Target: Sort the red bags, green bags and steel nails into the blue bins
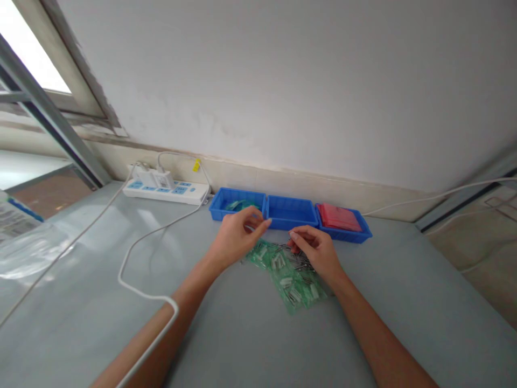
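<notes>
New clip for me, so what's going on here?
A person works bare-handed at a grey table. The right hand is at a pile of dark metal pieces, thumb and fingers close together; whether it holds one is too small to tell. The left hand is in front of the left blue tray, fingers curled. Green packets with pale pieces inside lie below the hands. Red packets sit in the right blue tray.

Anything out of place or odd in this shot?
Yes: a thin white cable from the long white plastic power strip crosses in front of the left forearm, where it might snag. Loose, thin grey metal pieces also lie outside the blue rectangular plastic trays, beside the right hand.
</notes>
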Tool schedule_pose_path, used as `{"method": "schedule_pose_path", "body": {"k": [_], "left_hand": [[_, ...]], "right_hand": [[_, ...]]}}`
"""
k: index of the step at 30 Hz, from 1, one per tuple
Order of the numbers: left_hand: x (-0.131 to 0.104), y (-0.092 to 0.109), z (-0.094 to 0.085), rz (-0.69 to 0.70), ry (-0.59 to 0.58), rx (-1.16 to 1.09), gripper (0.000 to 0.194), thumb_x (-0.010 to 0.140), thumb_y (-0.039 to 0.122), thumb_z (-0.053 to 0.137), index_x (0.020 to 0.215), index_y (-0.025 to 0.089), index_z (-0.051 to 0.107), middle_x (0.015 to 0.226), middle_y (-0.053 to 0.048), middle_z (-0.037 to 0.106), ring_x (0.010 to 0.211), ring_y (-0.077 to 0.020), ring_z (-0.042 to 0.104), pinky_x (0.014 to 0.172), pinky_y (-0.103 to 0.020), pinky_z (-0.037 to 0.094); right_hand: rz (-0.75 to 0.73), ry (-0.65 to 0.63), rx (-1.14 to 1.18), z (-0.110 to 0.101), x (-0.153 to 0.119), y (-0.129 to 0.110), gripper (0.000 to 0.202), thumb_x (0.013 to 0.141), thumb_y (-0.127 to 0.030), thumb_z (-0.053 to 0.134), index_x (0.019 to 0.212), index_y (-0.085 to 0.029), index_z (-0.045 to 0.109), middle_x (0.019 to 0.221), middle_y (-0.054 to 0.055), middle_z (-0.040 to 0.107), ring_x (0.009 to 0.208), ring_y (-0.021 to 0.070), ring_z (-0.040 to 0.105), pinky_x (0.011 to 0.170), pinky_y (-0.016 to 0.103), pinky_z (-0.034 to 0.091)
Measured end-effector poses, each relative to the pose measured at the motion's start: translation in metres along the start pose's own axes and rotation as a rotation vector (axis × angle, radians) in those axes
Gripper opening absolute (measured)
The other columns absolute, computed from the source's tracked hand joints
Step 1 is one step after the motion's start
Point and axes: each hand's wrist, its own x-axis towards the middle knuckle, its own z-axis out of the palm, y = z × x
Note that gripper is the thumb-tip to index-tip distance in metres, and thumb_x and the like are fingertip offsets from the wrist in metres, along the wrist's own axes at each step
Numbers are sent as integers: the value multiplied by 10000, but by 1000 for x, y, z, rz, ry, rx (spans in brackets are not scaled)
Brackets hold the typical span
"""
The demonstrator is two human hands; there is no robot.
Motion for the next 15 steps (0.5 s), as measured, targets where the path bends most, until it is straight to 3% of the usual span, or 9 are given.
{"method": "schedule_pose_path", "body": {"k": [3, 6, 10, 15], "left_hand": [[-6, 6, -7, 254, -253, 402, 334, 847, 502, 730, 1000, 205, 714, 981, -77, 750, 919, -254, 714, 804, -331, 551], [-9, 9, -11, 306, -417, 545, 427, 770, 501, 797, 1077, 212, 728, 1062, -89, 737, 972, -285, 705, 829, -344, 542], [-10, 8, -10, 289, -474, 572, 334, 770, 338, 749, 1084, 226, 731, 1022, -68, 743, 931, -260, 711, 825, -320, 539], [-11, 8, -4, 299, -426, 598, 418, 757, 214, 652, 1171, 232, 704, 1039, -73, 751, 907, -257, 719, 797, -312, 547]], "right_hand": [[-13, -1, -1, -1, 0, -1, 351, 792, -521, 779, 860, -180, 728, 698, 40, 734, 572, 162, 654, 580, 284, 542], [-22, 18, -2, -3, 1, -2, 349, 787, -521, 781, 846, -181, 725, 694, 37, 733, 561, 156, 648, 574, 280, 537], [-28, 28, -3, -5, 2, -2, 350, 791, -526, 768, 843, -183, 727, 694, 35, 731, 559, 153, 644, 570, 279, 535], [-31, 14, -11, -5, 2, -2, 338, 794, -518, 764, 844, -186, 731, 699, 34, 730, 567, 154, 642, 572, 283, 540]]}}
